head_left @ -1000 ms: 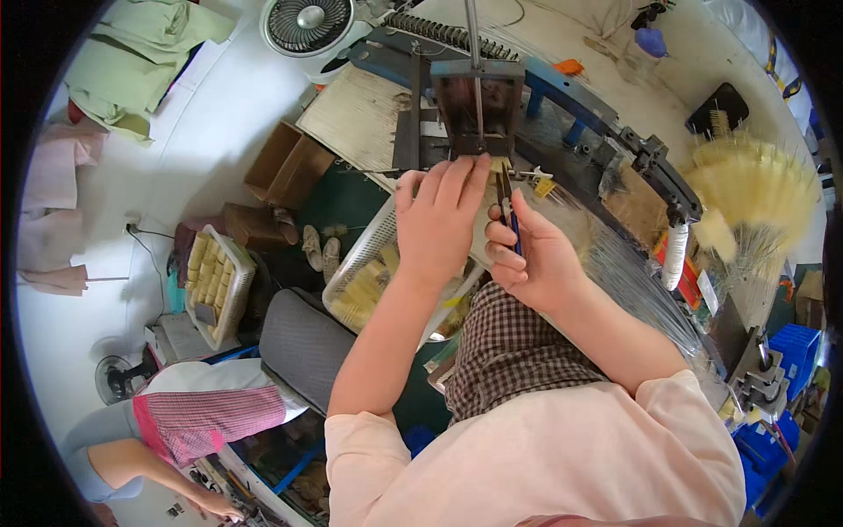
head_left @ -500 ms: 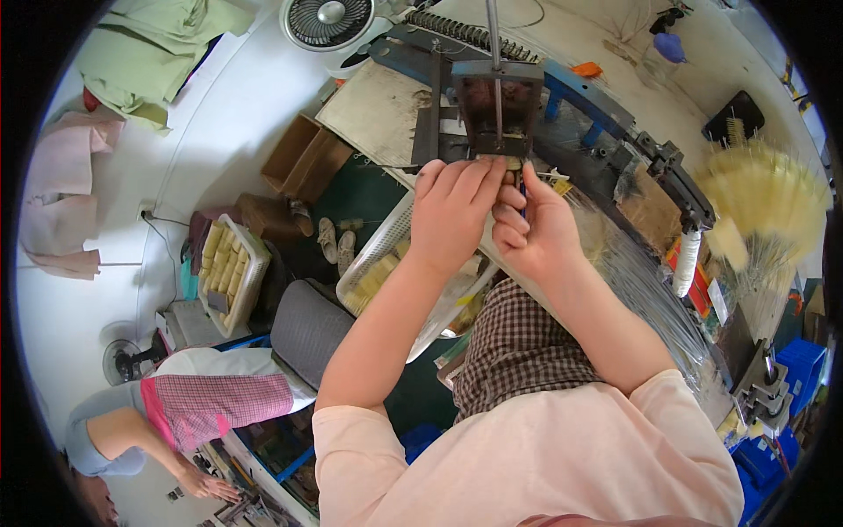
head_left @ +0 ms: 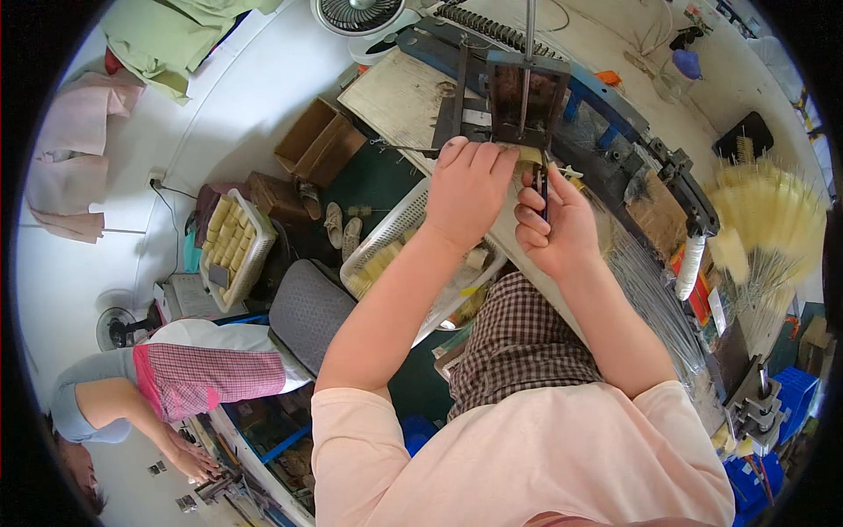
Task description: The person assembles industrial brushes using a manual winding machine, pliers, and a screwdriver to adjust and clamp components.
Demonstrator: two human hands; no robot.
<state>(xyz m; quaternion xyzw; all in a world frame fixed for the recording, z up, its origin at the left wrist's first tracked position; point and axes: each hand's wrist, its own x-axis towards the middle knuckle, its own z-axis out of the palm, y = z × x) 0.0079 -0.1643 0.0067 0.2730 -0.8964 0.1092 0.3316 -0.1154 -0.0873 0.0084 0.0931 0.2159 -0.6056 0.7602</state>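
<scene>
Gripping one dark tool, right hand; left hand at one press.

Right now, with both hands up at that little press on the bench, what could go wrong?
The left hand rests against the dark metal press, so fingers could get pinched if it moves. The right hand holds a thin dark tool close to the left; a slip might jab it. Loose wires beside the right forearm could snag.

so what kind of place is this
Probably a small brush-making workshop: a metal bench machine at the hands, bundles of pale bristle brushes on wires at right, and a basket of yellowish pieces on the floor.
</scene>
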